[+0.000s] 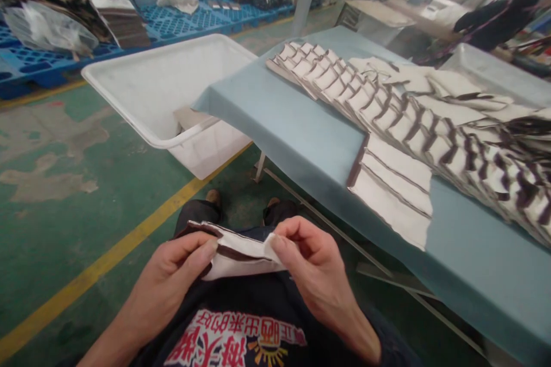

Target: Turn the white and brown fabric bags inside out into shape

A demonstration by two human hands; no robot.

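Observation:
A folded white fabric piece (241,266) with dark brown edging is stretched between my hands, above my lap. My left hand (172,275) pinches its left end between thumb and fingers, by the brown edge. At the right end, my right hand (316,266) pinches a white corner. On the blue-covered table to the right lies a white fabric stack (396,189) with brown edging at its left side. Beyond it, a long overlapping row of similar white and brown pieces (370,97) runs diagonally across the table.
The blue table (301,137) has its near edge beside my right arm. A white bin (142,86) stands at the table's far left end with a beige piece inside. Blue pallets (172,23) hold bags and stacks behind it. A person (503,17) in dark clothes is at upper right.

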